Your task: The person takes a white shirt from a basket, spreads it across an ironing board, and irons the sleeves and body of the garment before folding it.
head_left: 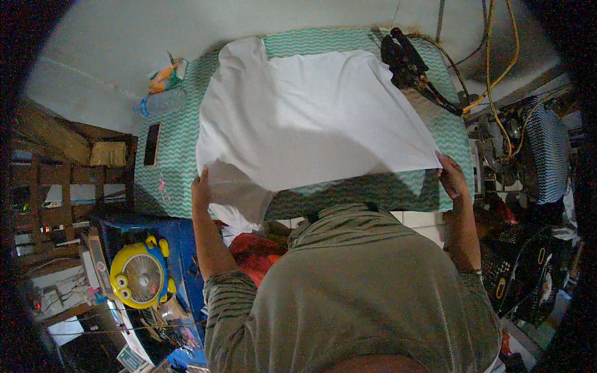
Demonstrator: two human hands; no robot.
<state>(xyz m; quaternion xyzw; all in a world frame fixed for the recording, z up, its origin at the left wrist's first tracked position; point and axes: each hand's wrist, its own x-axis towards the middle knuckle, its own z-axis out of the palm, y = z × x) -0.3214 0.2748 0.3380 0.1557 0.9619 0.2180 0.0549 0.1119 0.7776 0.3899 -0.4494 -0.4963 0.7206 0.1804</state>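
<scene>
A white cloth garment (322, 116) lies spread over a padded table with a green-and-white zigzag cover (182, 144). At the garment's near left edge, my left hand (201, 189) grips the fabric. My right hand (451, 177) pinches its near right corner between thumb and fingers. The near edge runs fairly straight between both hands, while part of the cloth hangs over the table's front on the left. Soft folds cross the far side. Beyond the garment's far right corner rests a dark tool with a handle (406, 60), apparently an iron, joined to a cord.
Along the table's left side are a phone (151, 144), a clear plastic bottle (163, 102) and an orange-green packet (167, 79). Yellow cables (489, 70) hang at the right. Red cloth (256, 252) lies below the front edge. A yellow-and-blue fan (142, 277) stands lower left.
</scene>
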